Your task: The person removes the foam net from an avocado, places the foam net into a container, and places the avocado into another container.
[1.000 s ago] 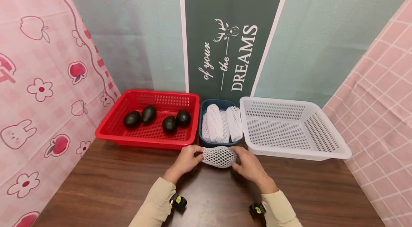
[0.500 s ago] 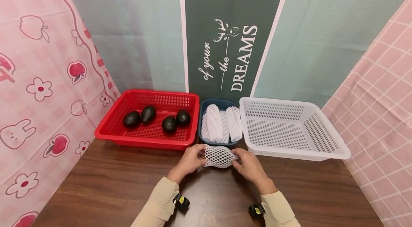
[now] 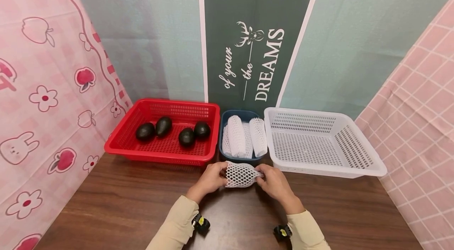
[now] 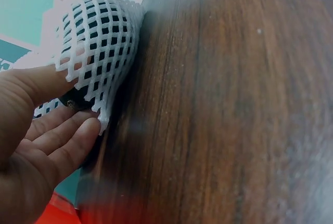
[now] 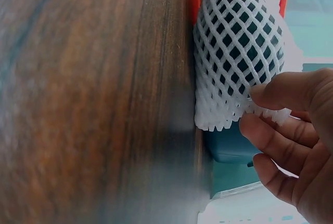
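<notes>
A white foam net sleeve [image 3: 242,175] lies on the table in front of the blue bin, stretched over a dark avocado [image 4: 74,101]. The avocado's stem end shows at the sleeve's left opening in the left wrist view. My left hand [image 3: 212,179] holds that opening, its thumb at the net's edge and its fingers on the other side. With thumb and index finger, my right hand [image 3: 276,183] pinches the gathered right end of the sleeve. The mesh partly hides the avocado.
A red basket [image 3: 161,157] with several avocados [image 3: 163,126] stands at the left. Several rolled foam nets [image 3: 236,135] sit in the blue bin [image 3: 224,116]. At the right is a white basket [image 3: 326,169]. Curtains rise behind and at both sides.
My left hand has shifted slightly right, along the sleeve's left end, which now spreads wider. The sleeve's right end looks narrower between my right fingers.
</notes>
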A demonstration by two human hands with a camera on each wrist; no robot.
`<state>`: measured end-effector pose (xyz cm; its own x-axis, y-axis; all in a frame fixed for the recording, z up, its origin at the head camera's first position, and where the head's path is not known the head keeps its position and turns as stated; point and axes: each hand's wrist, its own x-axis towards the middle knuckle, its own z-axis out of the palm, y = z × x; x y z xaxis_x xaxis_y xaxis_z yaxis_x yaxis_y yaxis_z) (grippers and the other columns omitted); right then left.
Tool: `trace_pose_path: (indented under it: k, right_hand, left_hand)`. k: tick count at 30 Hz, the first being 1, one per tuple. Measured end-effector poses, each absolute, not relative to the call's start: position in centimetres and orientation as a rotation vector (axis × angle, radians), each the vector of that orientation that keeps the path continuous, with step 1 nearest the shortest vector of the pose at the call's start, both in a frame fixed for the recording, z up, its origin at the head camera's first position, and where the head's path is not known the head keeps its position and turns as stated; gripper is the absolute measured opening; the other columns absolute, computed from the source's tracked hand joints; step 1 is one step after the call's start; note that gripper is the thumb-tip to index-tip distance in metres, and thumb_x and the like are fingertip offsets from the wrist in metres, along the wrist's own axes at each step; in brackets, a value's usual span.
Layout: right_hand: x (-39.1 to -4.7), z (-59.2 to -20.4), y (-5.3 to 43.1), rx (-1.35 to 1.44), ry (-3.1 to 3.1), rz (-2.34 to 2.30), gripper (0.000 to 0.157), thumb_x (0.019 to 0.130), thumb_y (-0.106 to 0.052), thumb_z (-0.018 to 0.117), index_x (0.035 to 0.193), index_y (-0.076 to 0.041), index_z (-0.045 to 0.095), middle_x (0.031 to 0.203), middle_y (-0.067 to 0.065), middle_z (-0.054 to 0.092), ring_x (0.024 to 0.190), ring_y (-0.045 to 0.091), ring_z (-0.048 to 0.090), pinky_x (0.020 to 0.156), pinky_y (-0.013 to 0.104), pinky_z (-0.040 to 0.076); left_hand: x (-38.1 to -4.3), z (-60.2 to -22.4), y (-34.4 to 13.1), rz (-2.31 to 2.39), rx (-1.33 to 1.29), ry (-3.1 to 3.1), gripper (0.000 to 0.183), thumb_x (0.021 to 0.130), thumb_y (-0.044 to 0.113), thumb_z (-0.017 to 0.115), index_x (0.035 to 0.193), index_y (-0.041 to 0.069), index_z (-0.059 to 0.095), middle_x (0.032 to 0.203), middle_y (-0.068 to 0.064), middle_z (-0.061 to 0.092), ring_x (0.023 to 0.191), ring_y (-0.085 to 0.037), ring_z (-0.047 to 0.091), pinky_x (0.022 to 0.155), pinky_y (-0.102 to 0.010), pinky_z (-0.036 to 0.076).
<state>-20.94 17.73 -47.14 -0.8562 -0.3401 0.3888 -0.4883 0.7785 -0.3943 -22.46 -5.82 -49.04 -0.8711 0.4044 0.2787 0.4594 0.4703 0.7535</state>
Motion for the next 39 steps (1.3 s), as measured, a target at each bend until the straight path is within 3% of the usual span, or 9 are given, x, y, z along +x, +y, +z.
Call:
trace_pose_path:
  k: [10,20,39]
  right_hand:
    - [-20.8,-47.1,17.8,0.626,-2.720,0.713,0.021,0.070,-0.001,0.073,0.086,-0.011,0.065,0.079,-0.005,0.060,0.064,0.008,0.050,0.058,0.028,0.043]
    - [-20.7,-47.0,18.2,0.616,-2.729,0.724,0.017,0.072,-0.001,0.073,0.081,-0.013,0.064,0.074,-0.008,0.056,0.061,0.008,0.047,0.056,0.027,0.041]
    - [-20.7,-46.6,18.7,0.634,-2.687,0.731,0.020,0.071,0.000,0.074,0.081,-0.014,0.064,0.074,-0.007,0.057,0.061,0.010,0.048,0.056,0.029,0.042]
  left_hand:
    - [-22.3,-49.0,-5.8,-1.322,-0.782,-2.640,0.027,0.061,-0.012,0.067,0.072,0.007,0.050,0.076,0.000,0.054,0.069,-0.015,0.059,0.059,-0.023,0.047]
    - [-21.9,-49.0,-6.7,-1.338,-0.799,-2.574,0.029,0.065,-0.007,0.074,0.091,0.002,0.066,0.084,-0.003,0.058,0.073,-0.018,0.062,0.064,-0.026,0.050]
    - [-21.6,-48.4,-7.9,-1.416,-0.734,-2.588,0.040,0.068,0.009,0.082,0.105,0.000,0.068,0.091,-0.006,0.065,0.079,-0.018,0.064,0.070,-0.028,0.050]
